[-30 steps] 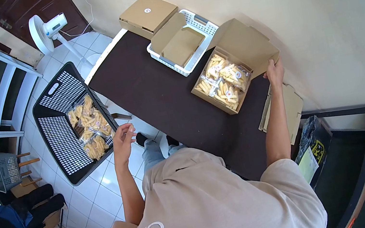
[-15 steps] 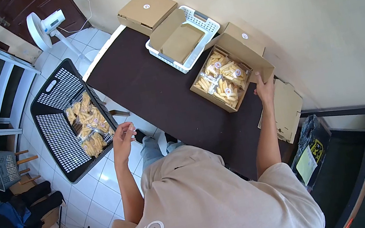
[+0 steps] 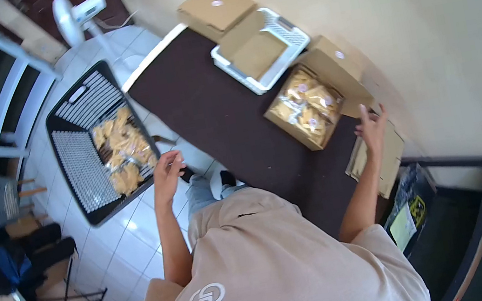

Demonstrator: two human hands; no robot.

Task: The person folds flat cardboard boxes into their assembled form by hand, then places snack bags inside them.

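An open cardboard box (image 3: 294,125) full of bagged yellow snack sticks (image 3: 308,102) rests on the dark table (image 3: 214,110). My right hand (image 3: 372,126) hovers just right of the box with fingers spread, holding nothing. My left hand (image 3: 166,171) hangs past the table's left edge, fingers loosely curled and empty, next to a black plastic crate (image 3: 82,154) that holds more snack bags (image 3: 122,151).
A white basket (image 3: 286,31) with a folded cardboard box inside stands behind the filled box. A closed cardboard box (image 3: 216,8) sits at the table's far end. Flat cardboard (image 3: 391,153) lies by my right hand. A fan (image 3: 76,13) stands on the tiled floor.
My right hand has let go of the box lid and pulled back to the right with fingers spread. The lid now leans further over the box. The view has shifted slightly.
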